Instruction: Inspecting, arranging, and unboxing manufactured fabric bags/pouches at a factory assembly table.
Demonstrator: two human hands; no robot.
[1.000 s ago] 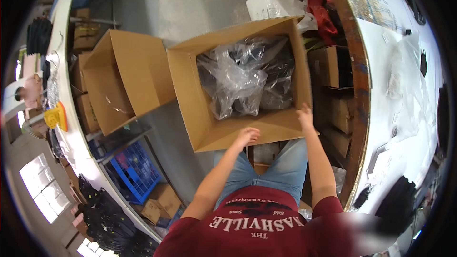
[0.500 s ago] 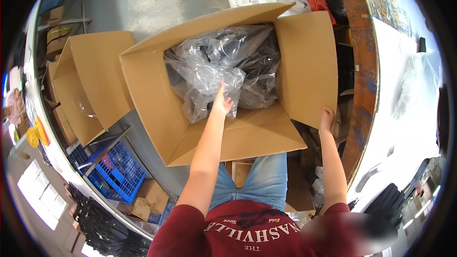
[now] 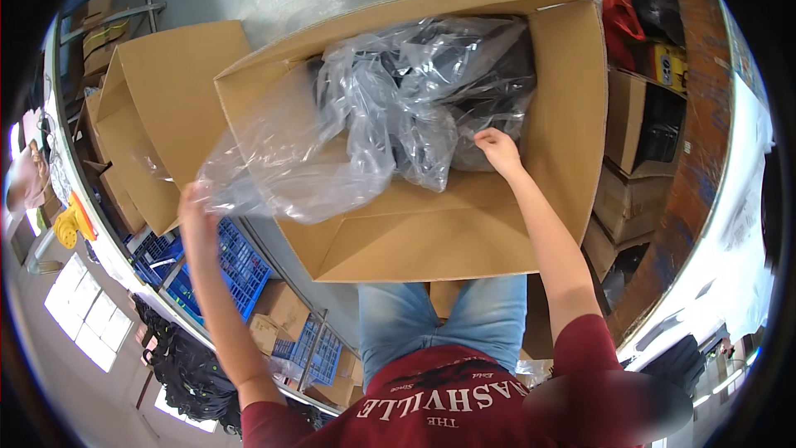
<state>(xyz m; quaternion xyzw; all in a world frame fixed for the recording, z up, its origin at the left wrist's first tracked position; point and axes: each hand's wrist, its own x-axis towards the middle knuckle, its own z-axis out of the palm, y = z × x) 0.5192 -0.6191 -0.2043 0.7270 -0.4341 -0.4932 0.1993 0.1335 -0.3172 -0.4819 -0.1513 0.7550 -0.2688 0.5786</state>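
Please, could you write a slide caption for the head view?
Left hand holding clear plastic past the edge of an open box, right hand over its inside.

Dark contents [image 3: 518,56] in the carton [image 3: 439,245], unclear beneath plastic [image 3: 303,178]

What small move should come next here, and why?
Probably the right hand should draw the clear plastic rightward: the left hand holds it stretched past the left side of the cardboard box, while the rest lies bunched inside.
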